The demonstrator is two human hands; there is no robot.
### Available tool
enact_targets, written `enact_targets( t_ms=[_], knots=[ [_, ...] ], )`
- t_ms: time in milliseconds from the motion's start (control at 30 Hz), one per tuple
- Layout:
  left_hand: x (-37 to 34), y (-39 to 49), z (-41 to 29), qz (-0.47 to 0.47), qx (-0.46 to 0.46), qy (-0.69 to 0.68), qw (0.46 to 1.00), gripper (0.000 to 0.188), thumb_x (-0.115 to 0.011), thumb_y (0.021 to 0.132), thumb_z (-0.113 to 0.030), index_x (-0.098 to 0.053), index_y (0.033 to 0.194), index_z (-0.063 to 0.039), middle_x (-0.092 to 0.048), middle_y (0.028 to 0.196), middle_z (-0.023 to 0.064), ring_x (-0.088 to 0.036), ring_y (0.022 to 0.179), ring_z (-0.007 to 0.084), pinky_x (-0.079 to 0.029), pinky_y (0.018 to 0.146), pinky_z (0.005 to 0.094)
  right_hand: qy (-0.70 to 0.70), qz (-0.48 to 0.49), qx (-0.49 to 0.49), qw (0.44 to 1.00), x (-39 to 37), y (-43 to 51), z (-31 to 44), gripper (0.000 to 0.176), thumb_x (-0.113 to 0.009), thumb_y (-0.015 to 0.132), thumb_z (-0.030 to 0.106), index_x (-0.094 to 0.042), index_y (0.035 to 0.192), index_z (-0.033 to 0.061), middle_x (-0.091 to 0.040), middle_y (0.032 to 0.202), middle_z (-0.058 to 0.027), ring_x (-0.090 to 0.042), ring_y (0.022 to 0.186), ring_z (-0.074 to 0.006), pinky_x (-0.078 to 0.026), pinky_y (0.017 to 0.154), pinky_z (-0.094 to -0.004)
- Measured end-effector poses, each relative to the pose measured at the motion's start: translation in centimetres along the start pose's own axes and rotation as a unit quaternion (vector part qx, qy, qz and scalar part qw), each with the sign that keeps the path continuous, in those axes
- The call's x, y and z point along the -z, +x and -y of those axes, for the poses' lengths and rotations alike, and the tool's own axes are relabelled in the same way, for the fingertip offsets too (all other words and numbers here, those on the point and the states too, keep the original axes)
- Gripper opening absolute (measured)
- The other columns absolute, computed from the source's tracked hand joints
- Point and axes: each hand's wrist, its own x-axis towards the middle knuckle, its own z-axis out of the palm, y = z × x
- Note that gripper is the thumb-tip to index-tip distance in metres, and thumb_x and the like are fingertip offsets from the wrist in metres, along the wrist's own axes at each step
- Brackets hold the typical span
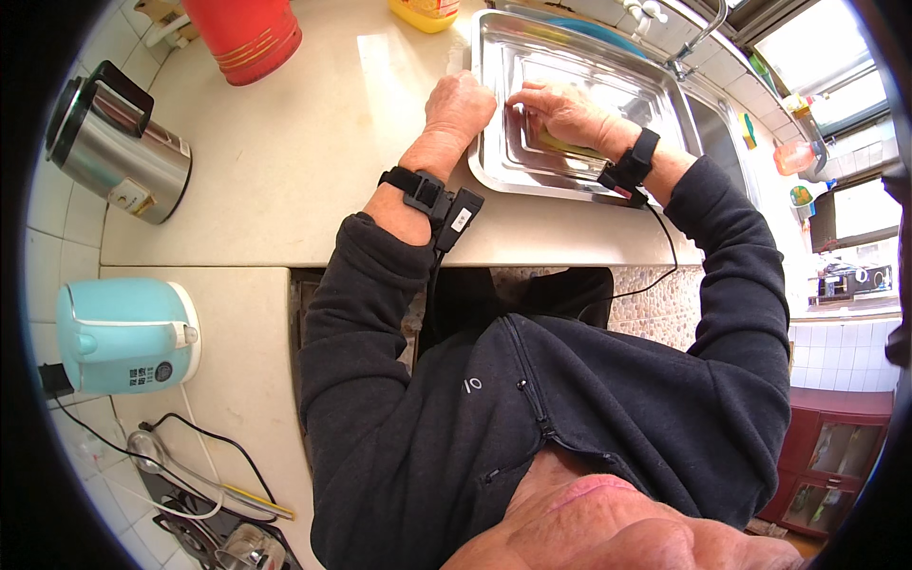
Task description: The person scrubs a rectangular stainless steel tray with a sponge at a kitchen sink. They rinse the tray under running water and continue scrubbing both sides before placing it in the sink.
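Observation:
A rectangular stainless steel tray [491, 171] lies on the counter, its right side reaching over the sink's edge. My left hand [459, 107] is curled closed at the tray's left rim, with the fingertips hidden from above. Inside the tray, my right hand [566, 114] is low over the shiny bottom, palm down, fingers pointing left. Under its palm shows a yellow-green pad [570, 147], mostly covered, so its exact kind is unclear. Both wrists wear black straps with small devices; a cable runs from each.
A faucet [684, 60] rises over the metal sink [716, 121]. Behind the tray is a blue basin [598, 32]. A yellow bottle [425, 14], red container [246, 39], steel jug [132, 153] and turquoise kettle [125, 335] stand around. A ladle [147, 450] and cords lie lower left.

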Motion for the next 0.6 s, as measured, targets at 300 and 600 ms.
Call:
enact_targets(
  t_ms=[300, 600],
  knots=[
    [-0.9, 0.3, 0.6, -0.011, -0.009, -0.006, 1.000, 0.034, -0.052, 0.080, -0.022, -0.070, 0.096, 0.002, -0.067, 0.100, 0.0265, -0.064, 0.096, 0.0427, -0.052, 0.086, 0.0464, -0.007, -0.005, -0.017, 1.000, 0.2, -0.1, 0.7, 0.033, -0.057, 0.077, -0.003, -0.068, 0.106, 0.0089, -0.064, 0.096, -0.0118, -0.063, 0.091, -0.0335, -0.052, 0.078, -0.0396],
    [-2.0, 1.0, 1.9, -0.022, -0.074, 0.029, 0.997, 0.031, -0.053, 0.079, -0.020, -0.070, 0.092, 0.002, -0.067, 0.097, 0.0271, -0.064, 0.094, 0.0425, -0.052, 0.085, 0.0462, 0.000, 0.009, -0.026, 1.000, 0.6, -0.3, 1.5, 0.030, -0.058, 0.080, -0.001, -0.068, 0.107, 0.0092, -0.064, 0.092, -0.0101, -0.063, 0.083, -0.0312, -0.053, 0.074, -0.0377]
  ],
)
